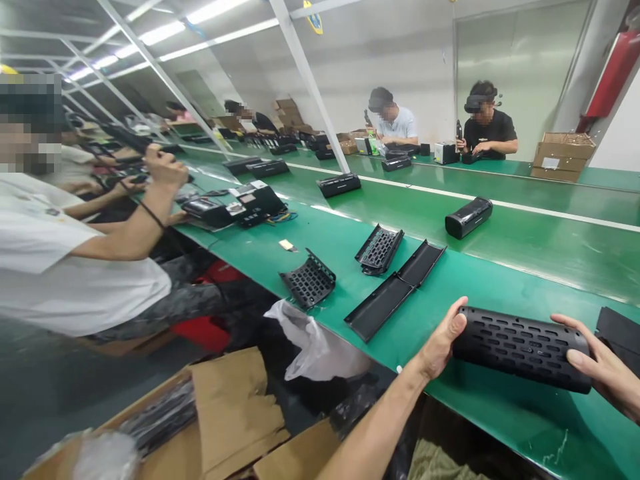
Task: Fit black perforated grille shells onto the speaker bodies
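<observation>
Between my two hands I hold a black perforated speaker shell (523, 347), a long rounded tube with slotted holes, just above the green bench (330, 247). My left hand (440, 343) grips its left end with the thumb on top. My right hand (603, 367) cups its right end, fingers wrapped round it. Further left on the bench lie two black grille pieces (310, 280) (379, 250) and two long black trays (395, 290).
A finished black speaker (469, 217) rides on the green conveyor behind. A co-worker in a white shirt (65, 267) sits at my left. Two more people work across the belt. Cardboard boxes (225, 420) and a plastic bag (313, 347) sit below the bench edge.
</observation>
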